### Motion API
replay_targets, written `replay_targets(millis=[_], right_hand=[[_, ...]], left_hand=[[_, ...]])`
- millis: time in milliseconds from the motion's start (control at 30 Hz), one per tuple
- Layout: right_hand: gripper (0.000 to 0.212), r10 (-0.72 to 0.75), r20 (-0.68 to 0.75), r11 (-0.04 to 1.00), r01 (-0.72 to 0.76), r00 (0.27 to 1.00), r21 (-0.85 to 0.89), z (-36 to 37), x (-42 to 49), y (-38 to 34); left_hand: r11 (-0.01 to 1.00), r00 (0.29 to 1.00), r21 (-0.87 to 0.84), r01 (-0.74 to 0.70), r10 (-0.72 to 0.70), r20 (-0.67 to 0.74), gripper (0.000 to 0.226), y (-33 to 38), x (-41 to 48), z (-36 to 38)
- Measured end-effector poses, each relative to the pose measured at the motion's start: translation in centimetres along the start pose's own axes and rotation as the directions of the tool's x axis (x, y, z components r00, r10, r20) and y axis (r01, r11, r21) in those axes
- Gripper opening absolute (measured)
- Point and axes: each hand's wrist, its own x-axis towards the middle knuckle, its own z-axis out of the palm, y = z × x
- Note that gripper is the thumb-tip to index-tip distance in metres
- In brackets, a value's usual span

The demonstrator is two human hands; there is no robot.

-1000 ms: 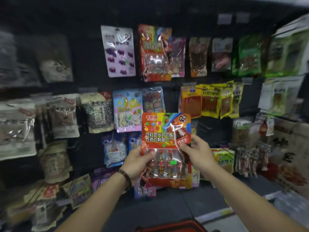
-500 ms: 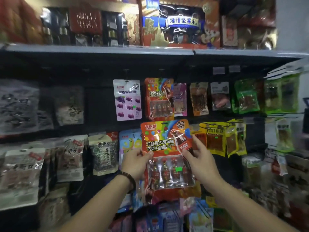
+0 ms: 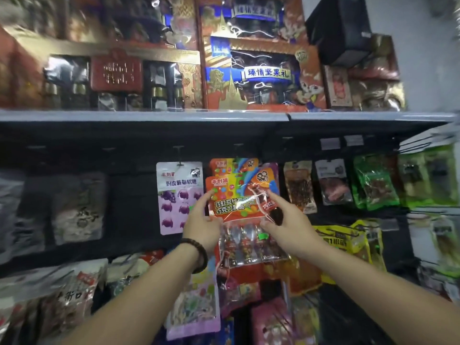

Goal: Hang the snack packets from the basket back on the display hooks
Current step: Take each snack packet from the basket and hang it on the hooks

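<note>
Held up: orange candy packet (image 3: pixel 235 204), left hand (image 3: pixel 202 226) pinching left edge, right hand (image 3: pixel 290 229) pinching right edge; overlaps matching packet (image 3: pixel 231 166) hanging beside purple packet (image 3: pixel 177 195).

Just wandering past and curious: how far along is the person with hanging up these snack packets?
Done: a matching packet hangs on the top-row metal hook. In hand: the left hand and right hand hold the orange rainbow-printed candy packet in front of it, under that hook. Left: threading it onto the hook. The basket is out of view, so remaining packets can't be counted.
</note>
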Motion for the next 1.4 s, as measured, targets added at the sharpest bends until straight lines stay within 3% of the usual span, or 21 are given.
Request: replay_targets(millis=[133, 533, 1067, 1200, 1400], right_hand=[[0.072, -0.014, -0.009, 0.998, 0.014, 1.000, -0.055, -0.4, 5.7, 0.4], [0.067, 0.048, -0.041, 0.999, -0.047, 0.998, 0.019, 1.2, 15.2, 1.5], [0.055, 0.137, -0.035, 0.989, -0.138, 0.990, -0.053, 1.2, 15.8, 1.0], [0.060, 0.147, -0.045, 0.983, -0.151, 0.988, -0.107, 2.1, 16.3, 1.8], [0.086, 0.162, 0.000, 0.977, -0.160, 0.987, -0.142, 3.5, 15.8, 4.1]], left_hand=[[0.989, 0.999, 0.136, -0.049, 0.051, -0.014, 0.051, 0.9, 4.7, 1.1], [0.970, 0.990, 0.212, -0.117, 0.131, -0.056, 0.056, 1.3, 13.2, 2.9], [0.999, 0.993, 0.038, 0.033, -0.037, 0.110, 0.059, 0.1, 14.1, 3.5], [0.995, 0.983, 0.092, 0.026, -0.042, 0.177, 0.072, -0.1, 14.1, 3.6], [0.977, 0.983, 0.205, -0.064, 0.027, 0.181, 0.093, -1.7, 13.4, 3.8]])
